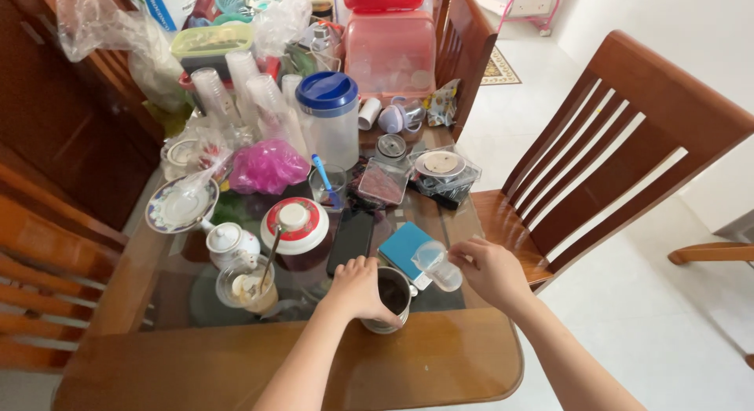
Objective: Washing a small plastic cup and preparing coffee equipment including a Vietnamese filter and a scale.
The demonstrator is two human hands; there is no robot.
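Dining room, pale tiled floor, slatted wooden chairs (628,136). Glass-topped wooden table (440,364) crowded: red-lidded plastic box (390,45), clear jug with blue lid (330,116), stacked plastic cups (236,85), pink bag (267,166), white teapot (229,242). Near edge stood metal mug (391,297), dark inside. Left hand (355,289) wrapped its rim, fingers curled shut. Right hand (491,273) pinched small clear cup (436,266), tilted over mug. Cup looked thin, light, likely crushable; best held by sidewall. Mug rigid, smooth, probably slippery.
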